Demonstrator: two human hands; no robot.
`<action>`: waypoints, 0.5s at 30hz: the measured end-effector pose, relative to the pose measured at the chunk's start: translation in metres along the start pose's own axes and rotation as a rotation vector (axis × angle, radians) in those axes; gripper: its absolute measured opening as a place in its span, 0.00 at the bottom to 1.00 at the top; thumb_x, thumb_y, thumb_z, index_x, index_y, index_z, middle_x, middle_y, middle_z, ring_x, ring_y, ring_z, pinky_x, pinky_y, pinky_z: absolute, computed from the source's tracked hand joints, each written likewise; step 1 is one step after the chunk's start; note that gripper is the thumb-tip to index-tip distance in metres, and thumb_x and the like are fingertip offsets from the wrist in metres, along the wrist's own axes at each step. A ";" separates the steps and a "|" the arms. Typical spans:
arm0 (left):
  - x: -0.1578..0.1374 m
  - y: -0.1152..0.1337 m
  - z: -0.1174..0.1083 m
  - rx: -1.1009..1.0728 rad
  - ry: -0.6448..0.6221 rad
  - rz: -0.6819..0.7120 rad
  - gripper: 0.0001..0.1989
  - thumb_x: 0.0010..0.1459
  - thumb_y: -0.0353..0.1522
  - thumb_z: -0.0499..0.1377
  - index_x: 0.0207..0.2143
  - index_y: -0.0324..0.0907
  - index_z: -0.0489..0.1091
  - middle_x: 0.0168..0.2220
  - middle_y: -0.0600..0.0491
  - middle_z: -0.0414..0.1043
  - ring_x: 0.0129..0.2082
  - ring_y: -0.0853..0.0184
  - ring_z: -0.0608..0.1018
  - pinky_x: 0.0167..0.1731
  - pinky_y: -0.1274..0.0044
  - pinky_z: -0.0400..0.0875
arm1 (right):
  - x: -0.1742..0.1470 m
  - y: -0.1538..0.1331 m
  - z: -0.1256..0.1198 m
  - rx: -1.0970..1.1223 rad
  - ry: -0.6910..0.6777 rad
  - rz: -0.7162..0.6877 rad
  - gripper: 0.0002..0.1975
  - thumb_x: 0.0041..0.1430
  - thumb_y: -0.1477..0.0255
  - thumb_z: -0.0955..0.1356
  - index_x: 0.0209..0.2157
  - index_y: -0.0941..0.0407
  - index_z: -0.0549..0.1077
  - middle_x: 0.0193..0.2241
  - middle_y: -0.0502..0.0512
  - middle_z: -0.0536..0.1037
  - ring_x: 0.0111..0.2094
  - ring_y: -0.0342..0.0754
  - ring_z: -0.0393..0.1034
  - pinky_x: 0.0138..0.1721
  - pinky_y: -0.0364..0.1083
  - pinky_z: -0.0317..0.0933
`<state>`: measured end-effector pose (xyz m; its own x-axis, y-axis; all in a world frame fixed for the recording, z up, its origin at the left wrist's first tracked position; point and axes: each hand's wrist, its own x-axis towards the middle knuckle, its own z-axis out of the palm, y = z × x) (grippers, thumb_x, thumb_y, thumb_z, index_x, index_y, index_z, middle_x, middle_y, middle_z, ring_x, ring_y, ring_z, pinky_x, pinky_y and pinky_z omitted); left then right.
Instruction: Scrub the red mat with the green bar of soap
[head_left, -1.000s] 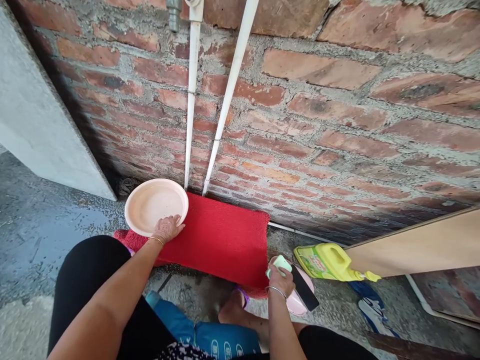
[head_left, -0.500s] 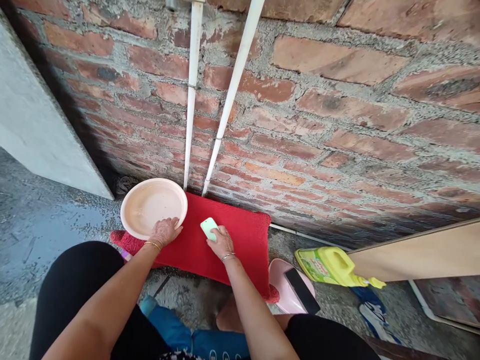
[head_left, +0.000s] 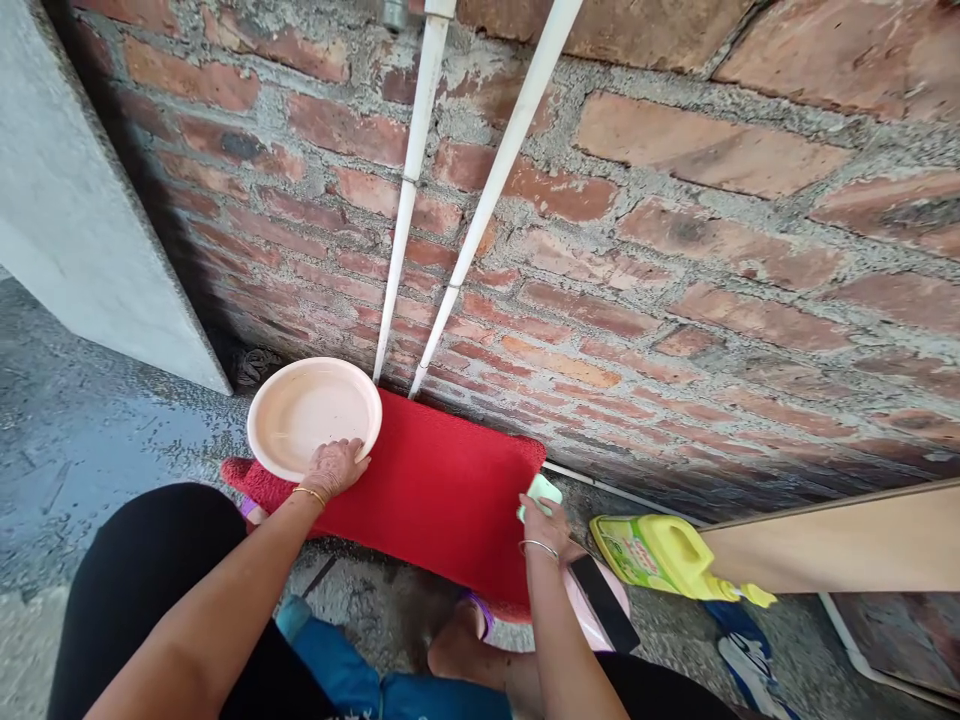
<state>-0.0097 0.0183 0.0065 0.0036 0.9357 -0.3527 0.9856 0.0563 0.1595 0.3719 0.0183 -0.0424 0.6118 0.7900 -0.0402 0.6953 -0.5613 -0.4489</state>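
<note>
My left hand (head_left: 335,467) grips the near right rim of a pale peach basin (head_left: 289,385), fingers over the edge. The basin rests partly on a red fluffy mat (head_left: 442,480), at its left end. Over the mat's right end, my right hand (head_left: 546,522) is closed around a pale green, rounded flat block (head_left: 544,489). Its underside is hidden, so I cannot tell its exact kind. Close to my right wrist, a dark flat rectangular object (head_left: 604,600) lies on a pink surface (head_left: 585,610), partly covered by my forearm.
A yellow detergent jug (head_left: 660,550) lies on the wet concrete floor at right, with a blue-and-white shoe (head_left: 750,660) beyond it. Two white pipes (head_left: 487,190) run down the brick wall (head_left: 600,230). Boards stand at left (head_left: 97,210) and right (head_left: 840,540).
My right hand has moved right across the red mat with the pale green block, from its middle to its right end. My left hand stays on the basin rim. The view has shifted slightly.
</note>
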 end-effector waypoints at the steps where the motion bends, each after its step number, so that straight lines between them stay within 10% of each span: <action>1: 0.000 0.000 0.001 -0.002 0.004 -0.002 0.20 0.63 0.43 0.50 0.52 0.44 0.68 0.46 0.45 0.75 0.45 0.58 0.78 0.46 0.69 0.67 | -0.004 -0.014 0.009 0.015 -0.012 0.005 0.16 0.58 0.63 0.70 0.45 0.58 0.73 0.42 0.60 0.72 0.43 0.54 0.69 0.46 0.52 0.66; 9: 0.002 -0.001 0.002 -0.030 0.027 -0.006 0.19 0.62 0.44 0.52 0.51 0.45 0.68 0.45 0.45 0.75 0.45 0.58 0.77 0.47 0.69 0.66 | -0.095 -0.164 0.099 0.072 -0.341 -0.630 0.14 0.46 0.70 0.72 0.38 0.51 0.74 0.41 0.53 0.68 0.43 0.50 0.65 0.46 0.46 0.58; 15: 0.004 -0.002 0.006 -0.031 0.027 0.006 0.20 0.62 0.44 0.50 0.52 0.45 0.68 0.45 0.43 0.75 0.45 0.56 0.77 0.46 0.67 0.67 | -0.073 -0.148 0.092 -0.058 -0.366 -0.627 0.13 0.47 0.70 0.72 0.38 0.50 0.75 0.40 0.53 0.67 0.41 0.49 0.65 0.46 0.46 0.58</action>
<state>-0.0112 0.0195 -0.0006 0.0041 0.9449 -0.3272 0.9798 0.0617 0.1904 0.1892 0.0667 -0.0549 -0.0668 0.9936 -0.0914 0.8988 0.0202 -0.4378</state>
